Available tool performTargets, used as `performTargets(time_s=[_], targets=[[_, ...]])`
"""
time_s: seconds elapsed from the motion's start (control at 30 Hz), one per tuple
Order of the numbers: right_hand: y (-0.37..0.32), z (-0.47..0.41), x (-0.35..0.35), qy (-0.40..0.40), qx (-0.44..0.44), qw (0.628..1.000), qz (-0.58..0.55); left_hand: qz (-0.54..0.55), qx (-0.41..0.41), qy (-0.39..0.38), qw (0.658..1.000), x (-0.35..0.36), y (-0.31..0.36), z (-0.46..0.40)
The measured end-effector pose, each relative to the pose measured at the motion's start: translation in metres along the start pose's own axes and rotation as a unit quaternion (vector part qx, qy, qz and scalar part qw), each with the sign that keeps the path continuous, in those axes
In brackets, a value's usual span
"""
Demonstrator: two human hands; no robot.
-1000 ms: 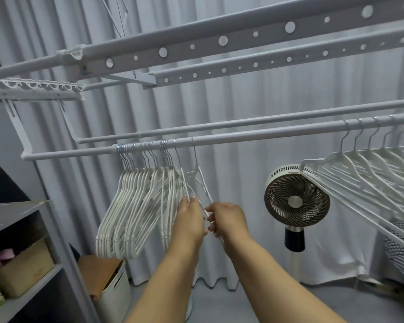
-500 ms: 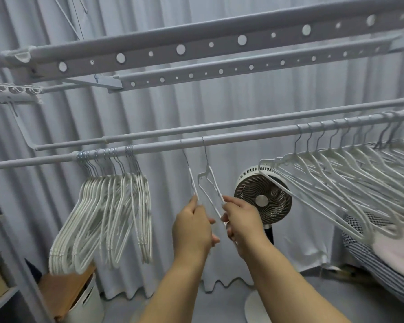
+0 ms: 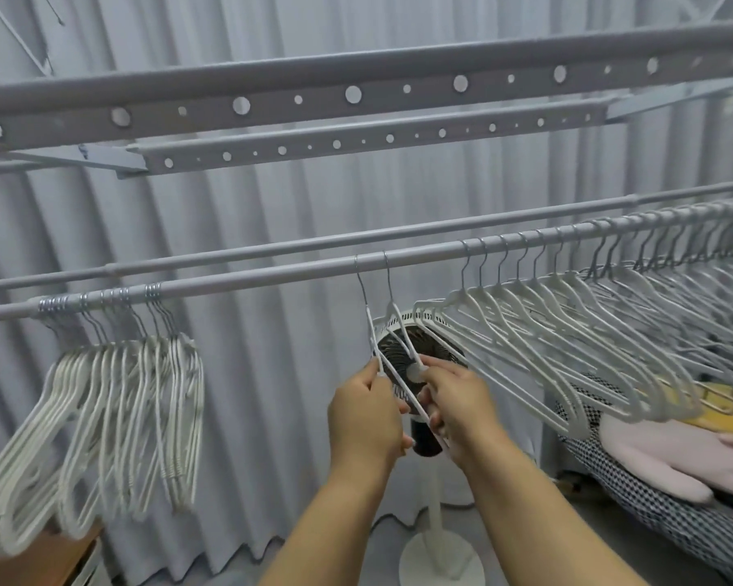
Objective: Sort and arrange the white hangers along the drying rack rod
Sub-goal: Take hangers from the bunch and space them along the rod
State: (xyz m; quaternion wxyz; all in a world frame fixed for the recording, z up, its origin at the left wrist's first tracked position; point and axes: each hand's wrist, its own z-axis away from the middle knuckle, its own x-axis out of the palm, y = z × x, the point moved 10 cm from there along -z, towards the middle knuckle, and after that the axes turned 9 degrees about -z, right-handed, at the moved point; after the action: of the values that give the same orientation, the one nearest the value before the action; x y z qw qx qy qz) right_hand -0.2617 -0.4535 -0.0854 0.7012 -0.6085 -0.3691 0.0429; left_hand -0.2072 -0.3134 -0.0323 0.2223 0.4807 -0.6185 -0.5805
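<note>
Item: two white hangers (image 3: 392,332), hooked side by side on the front rod (image 3: 271,274) of the drying rack, roughly mid-span, apart from the other hangers. Both hang tilted, lower ends drawn toward the person.

Left hand (image 3: 367,412): raised, fingers (image 3: 373,374) curled and pinching the wire of the left of the two hangers near its lower part.

Right hand (image 3: 462,406): raised just beside the left, fingers curled round the lower bar of the right hanger; the two hands nearly touch.

Left bunch of hangers (image 3: 115,416): a dense bundle of white hangers, hooks packed close on the front rod near its left end, bodies fanning down and to the left. Well apart from the held pair.

Right row of hangers (image 3: 568,340): many white hangers spaced along the rod from just right of the held pair to the right edge, shoulders slanting down to the left, overlapping one another.

Rear rod (image 3: 356,238): parallel, just behind and above the front rod.

Upper rails (image 3: 271,103): two grey perforated bars overhead.

Background: grey pleated curtain (image 3: 250,395); a pedestal fan (image 3: 424,365) directly behind the hands, its round white base (image 3: 441,560) on the floor.

Lower right: a checked fabric surface (image 3: 652,509) carrying a pale pink cloth (image 3: 669,454) and something yellow, partly hidden by hangers.

Lower left corner: a brown box edge (image 3: 39,560), blurred.
</note>
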Motion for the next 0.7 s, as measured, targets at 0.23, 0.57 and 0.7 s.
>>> performTargets(time_s=[0.23, 0.57, 0.7], targets=[[-0.024, -0.001, -0.029, 0.008, -0.017, 1.0, 0.015, 0.025, 0.007, -0.018, 0.999, 0.034, 0.013, 0.004], [-0.047, -0.003, -0.06, 0.018, -0.019, 1.0, 0.017, 0.02, -0.002, -0.026, 0.999, 0.07, 0.019, 0.007], [-0.05, -0.007, -0.068, 0.018, -0.022, 0.999, 0.027, 0.021, 0.006, -0.034, 0.999, 0.079, 0.027, 0.01]])
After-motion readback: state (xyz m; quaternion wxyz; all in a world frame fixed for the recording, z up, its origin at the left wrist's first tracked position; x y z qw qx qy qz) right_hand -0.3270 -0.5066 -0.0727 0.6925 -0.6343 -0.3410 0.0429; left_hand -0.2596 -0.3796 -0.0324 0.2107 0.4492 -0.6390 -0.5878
